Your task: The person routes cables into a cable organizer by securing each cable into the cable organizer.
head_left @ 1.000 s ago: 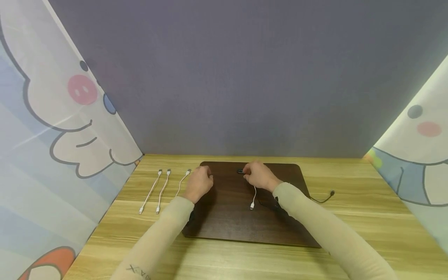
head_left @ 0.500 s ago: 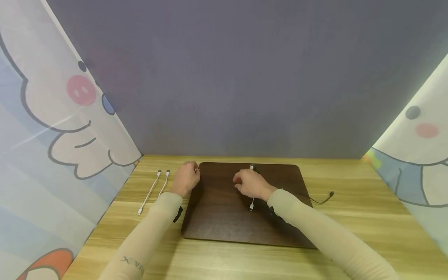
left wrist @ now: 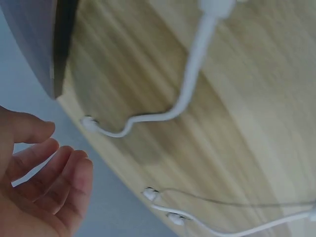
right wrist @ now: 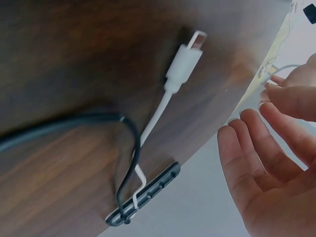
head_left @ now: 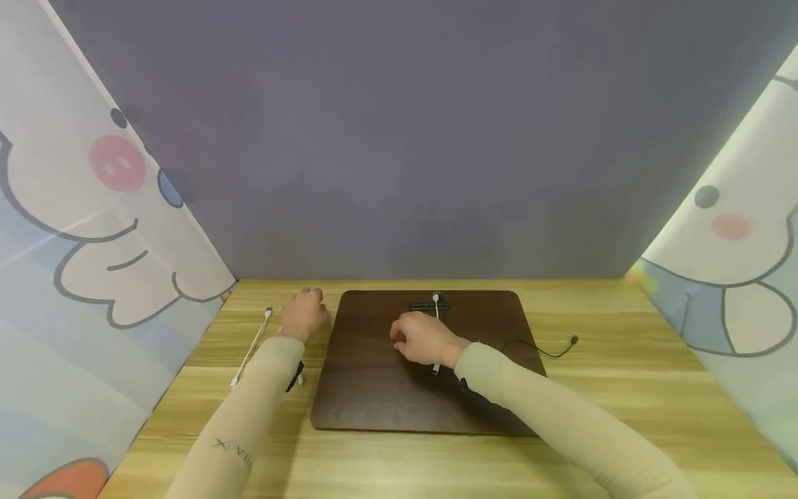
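Observation:
My left hand [head_left: 303,315] hangs over the table left of the board, fingers loosely bent and holding nothing. Near it in the left wrist view, a wavy white charging cable [left wrist: 148,118] lies on the wood. My right hand [head_left: 427,337] hovers over the dark brown board [head_left: 368,388], also holding nothing, fingers slightly curved. Behind it, at the board's far edge, sits a black slotted cable holder [right wrist: 150,191]. One white charging cable [right wrist: 156,116] and one black cable [right wrist: 64,127] run into its slots. The right hand partly hides the white cable in the head view.
Further left on the table lies another white cable [head_left: 251,350]; the left arm covers more of that row. The black cable's plug end [head_left: 561,352] reaches past the board's right edge. A grey partition [head_left: 424,152] rises behind the table, with cartoon-print cloth [head_left: 112,222] at the sides.
My left hand has moved left from the board's far left corner to over the white cables. My right hand has come off the cable holder, leftward and nearer, uncovering the white cable in it.

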Demonstrator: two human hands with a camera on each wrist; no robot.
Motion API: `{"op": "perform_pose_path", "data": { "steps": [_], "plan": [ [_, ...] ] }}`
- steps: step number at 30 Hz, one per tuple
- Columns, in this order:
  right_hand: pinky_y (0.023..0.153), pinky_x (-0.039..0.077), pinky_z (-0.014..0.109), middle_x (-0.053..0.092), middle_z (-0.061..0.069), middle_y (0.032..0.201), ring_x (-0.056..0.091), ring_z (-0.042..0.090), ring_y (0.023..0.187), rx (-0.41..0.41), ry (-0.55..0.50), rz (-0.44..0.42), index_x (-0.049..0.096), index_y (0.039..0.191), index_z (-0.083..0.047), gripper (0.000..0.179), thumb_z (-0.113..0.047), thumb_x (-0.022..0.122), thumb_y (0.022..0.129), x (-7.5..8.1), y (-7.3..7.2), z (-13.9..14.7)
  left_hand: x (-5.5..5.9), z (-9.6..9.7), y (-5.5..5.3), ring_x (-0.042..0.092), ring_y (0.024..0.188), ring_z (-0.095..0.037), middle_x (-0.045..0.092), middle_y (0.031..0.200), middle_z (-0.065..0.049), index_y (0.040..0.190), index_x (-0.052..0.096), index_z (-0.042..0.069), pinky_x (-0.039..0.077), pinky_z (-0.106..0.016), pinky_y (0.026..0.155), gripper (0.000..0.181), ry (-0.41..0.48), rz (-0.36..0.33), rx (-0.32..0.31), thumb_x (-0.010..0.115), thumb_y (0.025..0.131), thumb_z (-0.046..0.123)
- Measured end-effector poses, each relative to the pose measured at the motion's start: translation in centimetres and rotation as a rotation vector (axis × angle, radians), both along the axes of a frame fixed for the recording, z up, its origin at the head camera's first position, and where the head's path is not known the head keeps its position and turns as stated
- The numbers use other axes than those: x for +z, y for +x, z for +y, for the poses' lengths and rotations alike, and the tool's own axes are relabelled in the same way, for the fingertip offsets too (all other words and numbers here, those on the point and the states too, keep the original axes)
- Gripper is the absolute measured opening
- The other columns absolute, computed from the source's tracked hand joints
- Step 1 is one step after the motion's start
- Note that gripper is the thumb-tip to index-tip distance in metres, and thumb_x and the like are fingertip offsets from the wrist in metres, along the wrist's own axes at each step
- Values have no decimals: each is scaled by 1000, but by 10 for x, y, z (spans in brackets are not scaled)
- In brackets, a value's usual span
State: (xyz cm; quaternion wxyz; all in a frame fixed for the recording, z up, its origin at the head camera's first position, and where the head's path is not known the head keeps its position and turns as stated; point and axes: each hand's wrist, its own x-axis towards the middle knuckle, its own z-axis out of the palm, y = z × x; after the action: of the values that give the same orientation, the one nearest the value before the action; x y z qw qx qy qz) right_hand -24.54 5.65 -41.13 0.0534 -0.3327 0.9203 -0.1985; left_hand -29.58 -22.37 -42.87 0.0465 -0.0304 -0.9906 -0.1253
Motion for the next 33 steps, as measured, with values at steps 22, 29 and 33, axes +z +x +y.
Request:
{"op": "perform_pose_path", "data": {
  "steps": [22, 29, 33],
  "plan": [
    [83, 55, 30, 67, -4, 112, 63, 15, 106, 86, 116, -9, 75, 113, -16, 17, -19, 71, 97, -4, 21, -22, -8, 5, -16, 54, 116, -49, 52, 128, -29, 135, 61, 0, 53, -66, 82, 40, -157, -186, -25, 47, 103, 18],
    [84, 55, 30, 68, -5, 114, 63, 14, 108, 111, 105, -8, 75, 112, -17, 16, -19, 71, 97, -3, 24, -30, -7, 5, -19, 58, 112, -47, 55, 125, -29, 130, 61, -4, 54, -64, 80, 32, -173, -195, -43, 58, 99, 6],
    [84, 55, 28, 68, -5, 114, 64, 13, 107, 127, 84, -24, 75, 114, -16, 18, -19, 71, 97, -1, 25, -32, -6, 3, -19, 62, 106, -46, 59, 118, -29, 125, 62, -6, 57, -58, 78, 31, -140, -185, -41, 62, 95, 3]
  ]
}}
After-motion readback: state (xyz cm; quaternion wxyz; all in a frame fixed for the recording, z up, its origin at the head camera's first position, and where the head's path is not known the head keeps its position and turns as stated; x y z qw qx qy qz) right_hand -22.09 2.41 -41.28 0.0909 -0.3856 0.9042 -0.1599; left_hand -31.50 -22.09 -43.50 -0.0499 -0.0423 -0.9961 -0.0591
